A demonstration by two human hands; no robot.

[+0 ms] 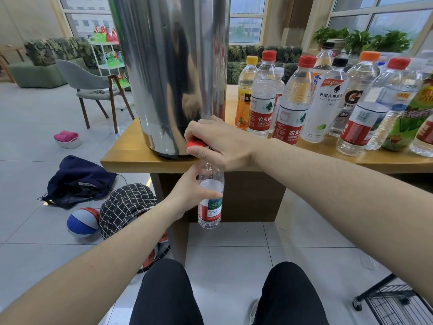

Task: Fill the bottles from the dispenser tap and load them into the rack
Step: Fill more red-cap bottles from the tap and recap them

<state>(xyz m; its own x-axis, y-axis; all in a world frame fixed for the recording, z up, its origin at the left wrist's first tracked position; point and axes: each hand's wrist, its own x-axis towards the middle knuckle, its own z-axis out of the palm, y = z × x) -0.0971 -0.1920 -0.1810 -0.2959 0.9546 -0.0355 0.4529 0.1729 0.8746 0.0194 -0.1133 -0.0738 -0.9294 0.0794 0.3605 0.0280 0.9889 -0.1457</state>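
Clear plastic bottle (210, 198), uncapped, red-and-green label round its lower half, upright just below the table (131, 158) edge, under the steel dispenser (168, 73). Looks partly filled; exact level unclear. Left hand (187, 194) wraps the bottle's middle from the left side, fingers closed round it. Right hand (216, 144) is directly above the bottle mouth, at the base of the dispenser, fingers curled on the tap area with a red piece (195, 144) under the thumb; cap or tap handle, cannot tell. Tap itself hidden by the hand.

Counts: one bottle in hand, one dispenser, roughly ten or more capped bottles (325, 97) crowded on the table to the right, exact count unclear because they overlap. Wire rack (396, 303) on castors at bottom right on the floor, well apart from both hands. One ball (82, 222) on the floor at left.
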